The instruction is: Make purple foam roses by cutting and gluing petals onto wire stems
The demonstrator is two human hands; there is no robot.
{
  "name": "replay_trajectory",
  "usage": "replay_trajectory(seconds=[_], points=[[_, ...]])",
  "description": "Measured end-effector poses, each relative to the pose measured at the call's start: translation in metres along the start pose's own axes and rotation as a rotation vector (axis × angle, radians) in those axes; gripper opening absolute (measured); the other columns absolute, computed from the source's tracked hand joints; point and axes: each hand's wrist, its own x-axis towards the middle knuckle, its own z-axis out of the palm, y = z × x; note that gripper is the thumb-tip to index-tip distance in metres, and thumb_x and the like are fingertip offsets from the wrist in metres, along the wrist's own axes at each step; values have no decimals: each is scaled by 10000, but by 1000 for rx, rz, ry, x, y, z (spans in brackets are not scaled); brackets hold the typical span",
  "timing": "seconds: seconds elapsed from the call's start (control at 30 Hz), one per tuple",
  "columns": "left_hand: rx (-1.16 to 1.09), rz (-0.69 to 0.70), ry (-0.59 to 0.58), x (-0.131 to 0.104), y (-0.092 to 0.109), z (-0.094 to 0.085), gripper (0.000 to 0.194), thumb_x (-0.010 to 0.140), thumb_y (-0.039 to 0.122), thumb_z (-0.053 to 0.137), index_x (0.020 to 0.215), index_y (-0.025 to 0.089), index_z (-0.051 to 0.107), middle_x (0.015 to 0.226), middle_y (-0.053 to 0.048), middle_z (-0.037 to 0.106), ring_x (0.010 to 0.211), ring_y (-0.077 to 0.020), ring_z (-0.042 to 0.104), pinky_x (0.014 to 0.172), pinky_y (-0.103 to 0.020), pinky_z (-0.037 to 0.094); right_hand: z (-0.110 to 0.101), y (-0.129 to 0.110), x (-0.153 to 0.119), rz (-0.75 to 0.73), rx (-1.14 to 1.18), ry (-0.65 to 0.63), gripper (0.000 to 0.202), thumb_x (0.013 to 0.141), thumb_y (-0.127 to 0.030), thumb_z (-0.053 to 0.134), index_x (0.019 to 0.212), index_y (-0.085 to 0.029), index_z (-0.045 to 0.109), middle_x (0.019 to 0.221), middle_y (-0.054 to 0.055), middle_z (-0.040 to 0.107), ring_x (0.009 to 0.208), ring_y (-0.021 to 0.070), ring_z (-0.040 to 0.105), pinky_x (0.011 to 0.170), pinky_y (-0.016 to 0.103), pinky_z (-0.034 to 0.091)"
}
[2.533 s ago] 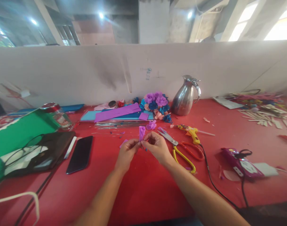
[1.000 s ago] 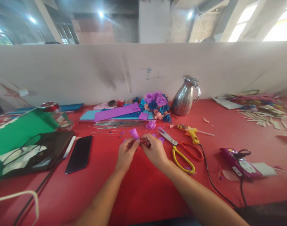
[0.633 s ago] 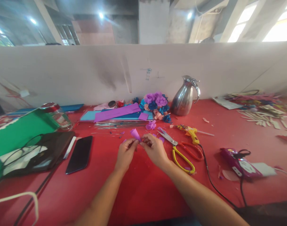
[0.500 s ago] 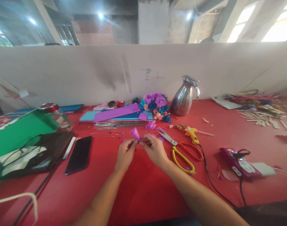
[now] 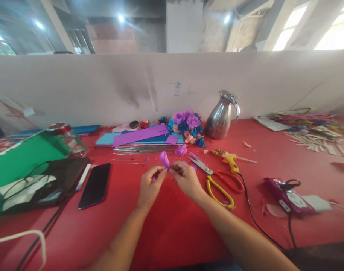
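A small cone of rolled purple paper [image 5: 164, 159] stands upright, its wide end up and its narrow base pinched between the fingertips of both hands. My left hand [image 5: 151, 184] grips the base from the left, thumb against finger. From the other side my right hand [image 5: 186, 178] closes its thumb and fingers on the same base. The fingertips nearly meet there and hide the lowest part of the paper. Just beyond lies a loose purple paper flower [image 5: 180, 150]. Scissors [image 5: 214, 175] with one yellow and one red handle rest right of my right hand.
A yellow glue gun [image 5: 230, 160] trails its cord toward a purple power strip [image 5: 287, 197]. Purple paper sheets [image 5: 140, 134], a bunch of paper flowers [image 5: 186, 126] and a metal jug [image 5: 219, 116] stand at the back. A phone [image 5: 95, 185] and glass jar [image 5: 73, 145] are left.
The purple cone has turned between my fingers; its opening now looks narrower and more wrapped. Both hands stay in nearly the same place.
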Motion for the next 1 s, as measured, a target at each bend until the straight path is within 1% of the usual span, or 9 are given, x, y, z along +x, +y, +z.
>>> replay_trajectory(seconds=[0.17, 0.3, 0.43, 0.53, 0.63, 0.8, 0.93, 1.0], points=[[-126, -31, 58, 0, 7, 1, 193, 738, 374, 643, 719, 183, 669, 612, 19, 557, 571, -112, 452, 570, -228, 369, -1, 2, 1, 64, 116, -1, 132, 726, -316, 571, 759, -192, 598, 616, -23, 558, 500, 102, 484, 476, 223, 380], [-232, -111, 132, 4, 0, 0, 194, 709, 358, 682, 780, 178, 697, 665, 5, 604, 577, -102, 445, 570, -225, 367, -1, 1, 1, 113, 200, -32, 150, 730, -318, 587, 789, -185, 623, 623, -27, 571, 486, 90, 480, 486, 221, 387], [-250, -162, 94, 7, -4, 0, 238, 667, 357, 722, 805, 164, 733, 656, -4, 623, 579, -100, 439, 569, -225, 360, -1, -3, -1, 100, 230, -73, 138, 729, -283, 592, 799, -177, 646, 631, -27, 578, 496, 83, 481, 496, 215, 390], [-262, -183, 76, 6, -1, 0, 239, 633, 350, 748, 792, 172, 747, 659, -5, 648, 582, -100, 457, 571, -228, 365, -1, -4, -1, 91, 222, -88, 106, 720, -260, 594, 760, -176, 645, 593, -35, 563, 494, 84, 474, 492, 211, 384], [-288, -190, 59, 5, 2, 2, 257, 608, 339, 767, 807, 178, 755, 690, -13, 676, 595, -104, 485, 577, -230, 376, -1, -3, -1, 73, 193, -79, 110, 715, -249, 594, 756, -174, 663, 594, -31, 581, 496, 85, 473, 495, 212, 379], [-280, -166, 20, 4, 4, 3, 238, 620, 330, 764, 790, 164, 755, 701, -20, 655, 622, -113, 497, 594, -228, 400, -1, -1, -1, 15, 105, -64, 150, 726, -269, 597, 777, -188, 713, 660, -3, 663, 552, 116, 531, 530, 231, 412], [-204, -74, -56, 4, 1, 2, 226, 698, 352, 712, 839, 182, 760, 770, -25, 640, 714, -132, 539, 655, -228, 434, -1, 1, 0, -18, 40, -47, 171, 731, -265, 578, 775, -193, 726, 644, 3, 668, 561, 128, 551, 531, 233, 428], [-148, -12, -67, 3, 0, 1, 198, 725, 345, 692, 832, 194, 763, 804, -27, 646, 774, -145, 563, 704, -234, 449, -1, 2, 1, -10, -3, -18, 162, 717, -245, 580, 774, -190, 721, 635, 4, 663, 533, 123, 534, 505, 228, 418]])
